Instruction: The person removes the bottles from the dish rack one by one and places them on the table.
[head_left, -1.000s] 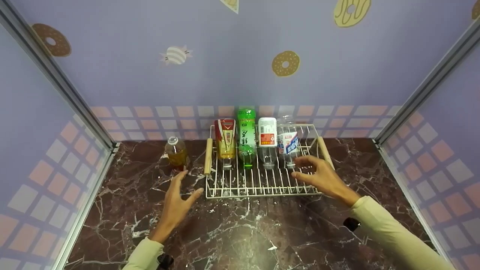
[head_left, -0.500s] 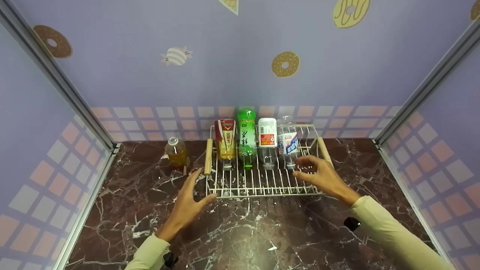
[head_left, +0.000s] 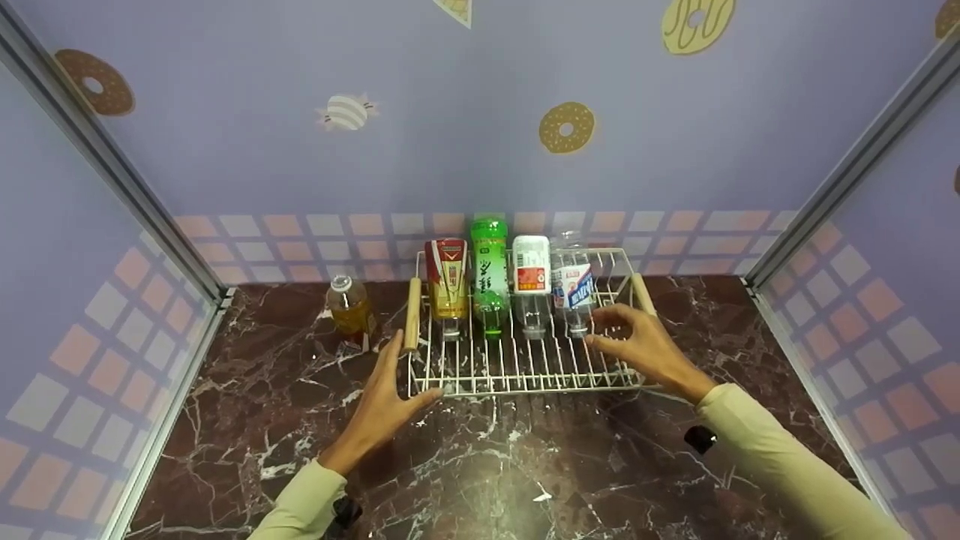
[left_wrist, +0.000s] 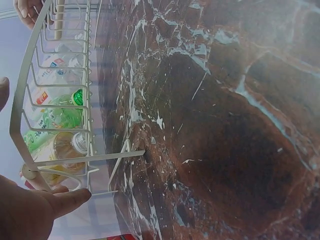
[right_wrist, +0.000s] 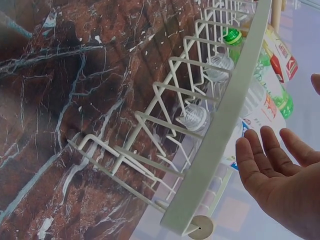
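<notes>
A white wire rack [head_left: 517, 391] with wooden side handles [head_left: 412, 315] holds several bottles lying in a row, caps toward me. From the left these are a red-and-yellow labelled bottle [head_left: 448, 277], a green bottle [head_left: 491, 274], a white-labelled clear bottle [head_left: 532, 270] and a clear bottle with a blue, white and red label [head_left: 574, 285]. My left hand [head_left: 382, 401] is beside the rack's front left corner, thumb and fingers spread; contact with the handle is hard to tell. Over the rack's right side, my right hand [head_left: 649, 349] has loosely bent fingers [right_wrist: 256, 165] and holds nothing.
A bottle of amber drink [head_left: 351, 311] stands upright left of the rack on the dark marbled tabletop [head_left: 480, 465]. Behind rises a lilac wall [head_left: 450, 165] with printed sweets and checks. Side panels [head_left: 67, 300] close in the table left and right.
My left hand has moved right, from in front of the amber bottle to the rack's front left corner. My right hand has stayed nearly still. The bottles keep their places.
</notes>
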